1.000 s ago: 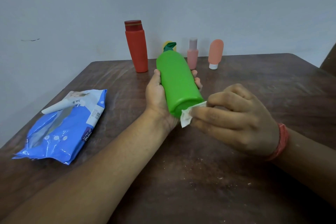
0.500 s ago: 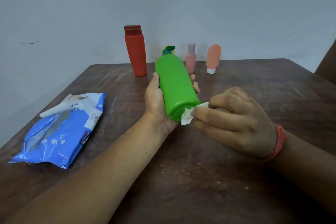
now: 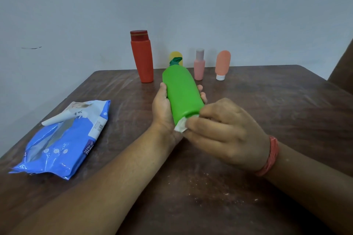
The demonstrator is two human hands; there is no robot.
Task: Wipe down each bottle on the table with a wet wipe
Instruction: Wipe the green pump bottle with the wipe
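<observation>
- The bright green bottle (image 3: 182,92), plain with a dark green cap, tilts above mid-table, cradled in the left hand (image 3: 162,108).
- The right hand (image 3: 227,131) pinches a white wipe (image 3: 180,127) against its base.
- The base is hidden; a yellow bottle (image 3: 174,55) by the far edge peeks from behind.

Before me, a dark brown, scuffed wooden table (image 3: 267,105) meets a plain pale grey wall (image 3: 191,5); a thin dark mark (image 3: 31,47) streaks it.

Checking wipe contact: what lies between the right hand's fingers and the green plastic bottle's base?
In the head view, a crumpled white wet wipe sits between the right hand and the green plastic bottle.
</observation>
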